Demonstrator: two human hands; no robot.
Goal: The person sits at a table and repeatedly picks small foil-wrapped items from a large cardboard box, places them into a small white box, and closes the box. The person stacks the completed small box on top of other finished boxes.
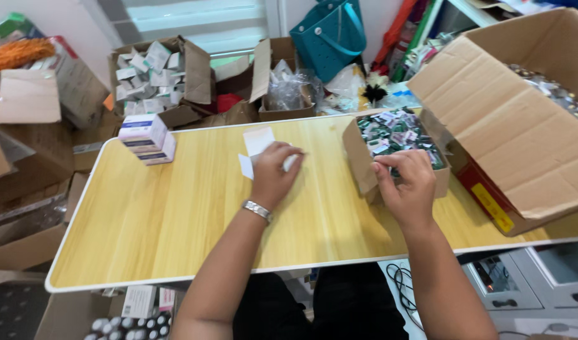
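Wooden table [175, 220]: stacked white boxes [147, 140], white carton [258, 150], open cardboard box [359, 162].

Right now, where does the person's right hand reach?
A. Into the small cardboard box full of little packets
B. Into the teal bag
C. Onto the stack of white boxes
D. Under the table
A: the right hand has its fingers over the rim of the small cardboard box, among the little packets.

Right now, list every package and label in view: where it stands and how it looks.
Small white carton: flat on the table, under the left hand.
Stack of white boxes: table's far left corner, dark stripes.
Small brown box: at the right hand, full of green and pink packets.
Large cardboard box: right, flaps open.
Open carton: behind the table, holding white boxes.
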